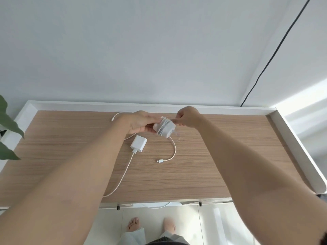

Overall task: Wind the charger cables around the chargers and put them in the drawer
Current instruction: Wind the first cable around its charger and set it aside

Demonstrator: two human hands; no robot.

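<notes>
My left hand (140,122) grips a white charger (165,129) above the wooden top, with several turns of white cable wound round it. My right hand (186,116) pinches that cable just right of the charger. The cable's loose end (174,149) hangs down and lies on the wood, ending in a plug (160,161). A second white charger (138,143) lies flat on the wood below my left hand. Its cable (123,174) runs toward the front edge and over it. No drawer shows.
The wooden top (221,156) has a raised white rim (292,138) at the back and sides. Green plant leaves (8,124) reach in at the left. A black cord (276,50) runs down the wall at the right. My bare feet stand on the pale floor below.
</notes>
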